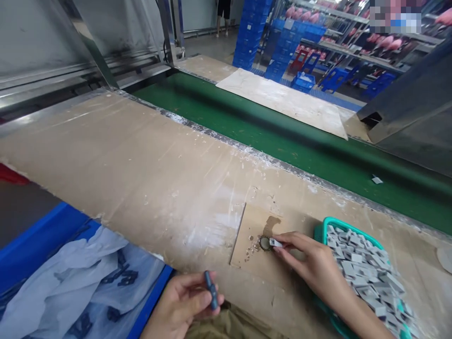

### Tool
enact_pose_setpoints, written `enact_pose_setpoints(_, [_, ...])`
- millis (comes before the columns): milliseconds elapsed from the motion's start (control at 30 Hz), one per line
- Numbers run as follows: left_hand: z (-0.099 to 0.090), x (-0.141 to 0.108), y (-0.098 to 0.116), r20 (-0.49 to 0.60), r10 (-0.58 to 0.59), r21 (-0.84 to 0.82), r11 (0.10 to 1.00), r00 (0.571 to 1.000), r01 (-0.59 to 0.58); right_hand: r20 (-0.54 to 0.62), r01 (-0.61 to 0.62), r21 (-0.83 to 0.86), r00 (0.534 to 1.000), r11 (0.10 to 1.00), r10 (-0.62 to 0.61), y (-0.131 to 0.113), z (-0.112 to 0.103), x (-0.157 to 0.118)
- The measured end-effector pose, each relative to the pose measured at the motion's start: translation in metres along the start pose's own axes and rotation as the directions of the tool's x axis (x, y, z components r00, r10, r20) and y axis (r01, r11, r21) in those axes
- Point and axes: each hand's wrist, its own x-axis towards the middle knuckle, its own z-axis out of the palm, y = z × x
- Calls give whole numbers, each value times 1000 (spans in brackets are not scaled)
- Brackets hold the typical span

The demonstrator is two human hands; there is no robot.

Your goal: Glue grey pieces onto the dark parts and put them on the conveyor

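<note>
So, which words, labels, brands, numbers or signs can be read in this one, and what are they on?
No readable text.
Blue crates: small pale labels, too small to read.
Pixelated patch, upper right: nothing legible.
Dark part in the left hand, grey piece in the right hand, basket: no lettering visible.

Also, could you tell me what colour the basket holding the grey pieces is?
Teal green; the basket shows best in the head view.

Basket (320, 231) right of board (243, 235); belt (226, 113) behind; bin (45, 226) left, apparently lower.
</note>
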Motion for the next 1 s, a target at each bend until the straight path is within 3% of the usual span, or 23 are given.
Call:
enact_pose_setpoints(133, [14,6,-8,88,15,-16,1000,996,-14,-19,40,-19,999,999,-41,6,7,-1])
enact_pose_setpoints(333, [19,16,-21,114,16,-11,1000,993,-14,-25,40,-8,999,999,-40,9,11,-1])
enact_pose_setpoints(500, [27,30,-31,129,16,24,1000,992,-19,-43,-93,150,994,984,100,0,2,-2])
enact_pose_setpoints(600, [38,37,-35,170,58,29,998,984,-64,34,-261,400,962,879,271,-11,-8,-6])
enact_pose_setpoints(700, [51,40,-37,193,101,25,994,976,-107,161,-355,548,933,758,320,-22,-15,-12])
enact_pose_setpoints(800, [62,41,-36,222,128,19,991,967,-136,209,-374,596,926,710,313,-28,-16,-19])
enact_pose_setpoints(1000, [73,36,-31,301,197,20,977,933,-213,190,-380,652,919,656,344,-35,-11,-26])
